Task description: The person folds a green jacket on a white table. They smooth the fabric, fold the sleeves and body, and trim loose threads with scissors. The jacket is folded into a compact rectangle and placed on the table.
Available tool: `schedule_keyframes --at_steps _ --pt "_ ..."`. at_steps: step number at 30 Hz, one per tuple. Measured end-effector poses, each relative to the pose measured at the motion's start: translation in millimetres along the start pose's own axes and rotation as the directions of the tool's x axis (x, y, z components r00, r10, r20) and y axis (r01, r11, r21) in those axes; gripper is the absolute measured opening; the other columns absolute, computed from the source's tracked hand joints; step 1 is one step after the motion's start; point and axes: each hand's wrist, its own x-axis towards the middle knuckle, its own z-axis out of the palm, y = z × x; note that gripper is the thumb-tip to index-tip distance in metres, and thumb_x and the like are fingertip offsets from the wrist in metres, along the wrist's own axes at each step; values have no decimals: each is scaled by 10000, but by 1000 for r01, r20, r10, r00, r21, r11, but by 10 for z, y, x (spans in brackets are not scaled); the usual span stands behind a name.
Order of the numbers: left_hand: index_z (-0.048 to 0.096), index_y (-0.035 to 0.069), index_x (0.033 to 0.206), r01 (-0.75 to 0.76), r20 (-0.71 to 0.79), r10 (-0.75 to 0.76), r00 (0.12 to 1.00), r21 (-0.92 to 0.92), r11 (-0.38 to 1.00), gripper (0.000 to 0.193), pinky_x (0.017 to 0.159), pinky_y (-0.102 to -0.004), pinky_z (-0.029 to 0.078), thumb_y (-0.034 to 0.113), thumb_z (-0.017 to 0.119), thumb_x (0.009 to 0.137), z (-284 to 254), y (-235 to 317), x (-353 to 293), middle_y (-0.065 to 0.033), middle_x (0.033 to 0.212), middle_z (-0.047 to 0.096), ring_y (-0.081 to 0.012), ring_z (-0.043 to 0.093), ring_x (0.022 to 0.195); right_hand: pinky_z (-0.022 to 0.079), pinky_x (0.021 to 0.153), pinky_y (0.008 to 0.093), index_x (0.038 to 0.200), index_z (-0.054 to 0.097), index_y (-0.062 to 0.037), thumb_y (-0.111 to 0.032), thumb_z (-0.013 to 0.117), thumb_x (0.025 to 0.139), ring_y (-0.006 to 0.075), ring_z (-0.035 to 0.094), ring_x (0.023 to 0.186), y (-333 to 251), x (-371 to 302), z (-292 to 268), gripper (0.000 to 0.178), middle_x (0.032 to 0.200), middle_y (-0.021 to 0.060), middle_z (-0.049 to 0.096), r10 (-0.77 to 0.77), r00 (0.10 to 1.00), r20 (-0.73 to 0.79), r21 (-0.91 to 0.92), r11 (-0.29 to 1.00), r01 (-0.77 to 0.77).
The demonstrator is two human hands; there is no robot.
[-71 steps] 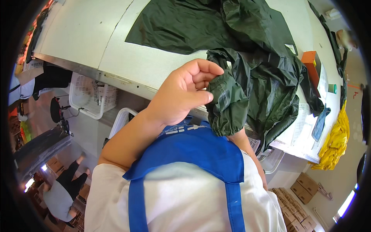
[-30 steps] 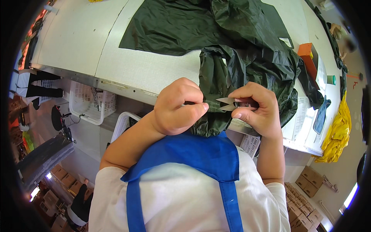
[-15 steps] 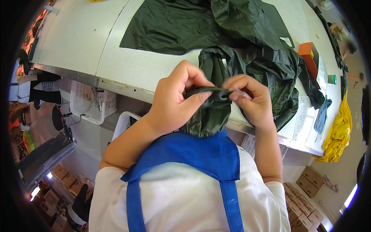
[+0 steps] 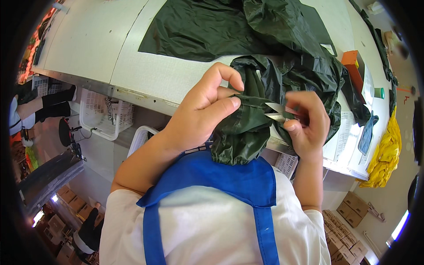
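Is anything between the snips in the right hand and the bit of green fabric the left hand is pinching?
Nothing visible. The snips in the right hand point straight at the dark green garment, whose fold the left hand pinches taut beside the blade tips.

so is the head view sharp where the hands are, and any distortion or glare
Head view: sharp on the left hand, right hand, small metal snips and dark green shiny fabric; fisheye bends the white table's edge; black vignette at the rim; glare bottom right.
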Motion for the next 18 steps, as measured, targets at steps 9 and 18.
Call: schedule_keyframes --at_steps 9,18 --pt "443 59 1060 23 -2 -23 1000 -79 997 184 735 -224 419 17 437 881 66 22 18 -44 929 582 -64 529 807 381 482 272 925 707 -72 -265 823 578 153 519 552 -26 7 -61 413 726 26 606 -277 961 -8 -230 936 268" --pt "427 54 1069 24 13 -23 1000 -16 1000 170 705 -204 410 17 431 903 120 15 -26 -20 897 583 -38 518 795 360 475 271 915 709 -71 -256 809 612 148 522 552 -59 8 32 370 709 16 599 -303 953 -13 -200 934 295"
